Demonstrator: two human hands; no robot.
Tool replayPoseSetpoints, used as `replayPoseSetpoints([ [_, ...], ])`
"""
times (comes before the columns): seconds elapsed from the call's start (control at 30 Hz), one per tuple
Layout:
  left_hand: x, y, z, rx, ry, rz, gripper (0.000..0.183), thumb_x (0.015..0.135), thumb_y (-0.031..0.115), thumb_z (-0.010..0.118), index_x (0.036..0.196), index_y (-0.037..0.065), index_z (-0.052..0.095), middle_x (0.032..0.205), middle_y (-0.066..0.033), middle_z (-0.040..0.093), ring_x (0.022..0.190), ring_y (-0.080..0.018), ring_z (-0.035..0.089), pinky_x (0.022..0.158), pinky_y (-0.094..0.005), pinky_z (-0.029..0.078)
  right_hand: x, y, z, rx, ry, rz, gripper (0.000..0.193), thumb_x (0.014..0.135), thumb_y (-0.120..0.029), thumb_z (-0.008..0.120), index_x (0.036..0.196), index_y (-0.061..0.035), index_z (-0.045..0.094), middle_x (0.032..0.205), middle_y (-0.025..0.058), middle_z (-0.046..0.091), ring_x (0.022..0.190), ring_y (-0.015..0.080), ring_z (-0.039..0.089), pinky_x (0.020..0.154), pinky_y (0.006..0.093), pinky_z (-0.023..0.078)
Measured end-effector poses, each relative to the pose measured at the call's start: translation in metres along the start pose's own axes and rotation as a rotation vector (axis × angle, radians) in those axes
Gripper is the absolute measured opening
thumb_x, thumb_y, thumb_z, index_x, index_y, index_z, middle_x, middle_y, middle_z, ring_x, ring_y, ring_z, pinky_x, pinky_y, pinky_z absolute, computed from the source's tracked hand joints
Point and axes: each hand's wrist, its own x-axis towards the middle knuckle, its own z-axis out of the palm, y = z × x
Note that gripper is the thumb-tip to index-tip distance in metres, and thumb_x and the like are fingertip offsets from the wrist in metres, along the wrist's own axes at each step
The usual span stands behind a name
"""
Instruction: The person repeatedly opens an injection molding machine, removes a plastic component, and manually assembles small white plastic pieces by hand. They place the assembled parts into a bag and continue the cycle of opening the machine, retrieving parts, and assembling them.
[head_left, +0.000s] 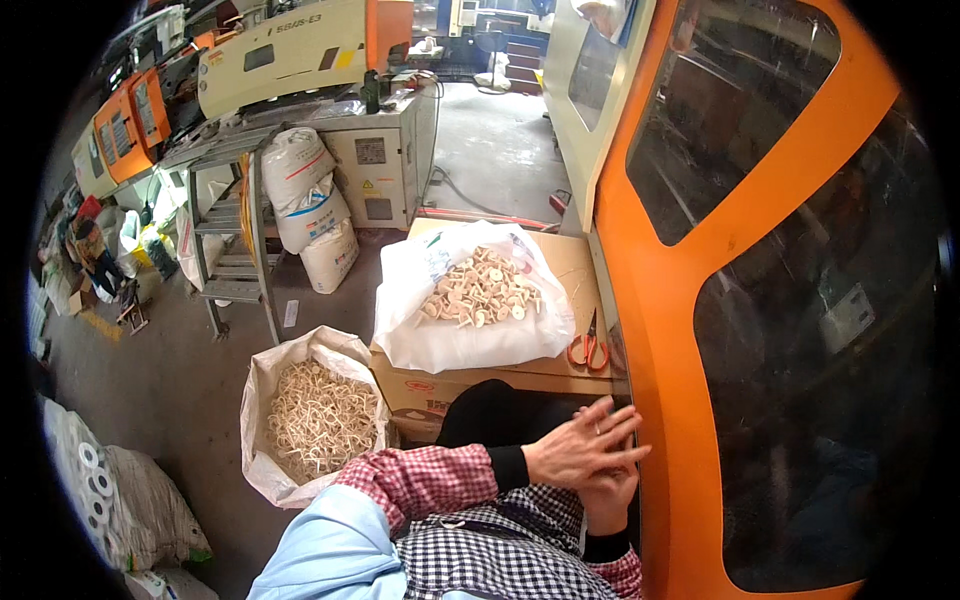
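My left hand [580,450] reaches across my lap with its fingers stretched out and a ring on one of them. It lies over my right hand [607,500], touching it, beside the orange machine door. Most of the right hand's fingers are hidden behind the left. No object shows in either hand. In front of me, a white plastic bag [430,345] lies open on a cardboard box [415,392], holding a heap of beige disc-headed plastic parts [480,292]. Orange-handled scissors [588,352] lie on the cardboard right of the bag, nearest my hands.
An open white sack [258,440] of thin curly beige plastic pieces [320,415] stands on the floor at left. The orange machine door [665,350] walls off my right. Beyond are a metal step ladder [235,250], stacked full sacks [305,205] and another machine [290,60].
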Motion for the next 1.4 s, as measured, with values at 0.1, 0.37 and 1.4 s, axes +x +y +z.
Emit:
replayPoseSetpoints([
  [0.1,0.031,0.000,-0.025,0.218,-0.160,-0.388,0.059,0.085,0.045,0.049,0.127,0.003,0.044,0.133,-0.0243,0.037,0.130,-0.0390,0.026,0.105,-0.0571,0.011,-0.008,-0.014,-0.021,0.083,0.157,-0.005,0.050,0.097,-0.041,0.030,0.116,0.0007,0.050,0.115,0.0124,0.055,0.109,0.0236,0.050,0.087,0.0378,0.043],
  [0.37,0.126,0.179,-0.062,-1.195,-0.100,0.542,0.054,0.080,0.027,0.061,0.121,-0.003,0.043,0.111,-0.0220,0.051,0.102,-0.0341,0.050,0.085,-0.0418,0.042,-0.015,-0.002,-0.116,-0.585,0.292,0.129,0.027,0.094,-0.029,0.046,0.095,-0.0046,0.059,0.076,0.0039,0.056,0.059,0.0126,0.048,0.057,0.0270,0.042],
  [1.4,0.135,0.160,-0.054,-1.308,-0.264,0.274,0.023,0.084,0.017,0.056,0.096,0.000,0.046,0.081,-0.0164,0.050,0.068,-0.0304,0.055,0.056,-0.0378,0.043,-0.040,-0.028,0.037,-1.916,-0.326,-0.046,0.025,0.087,-0.029,0.055,0.091,-0.0047,0.060,0.078,0.0137,0.061,0.074,0.0252,0.059,0.064,0.0362,0.046],
])
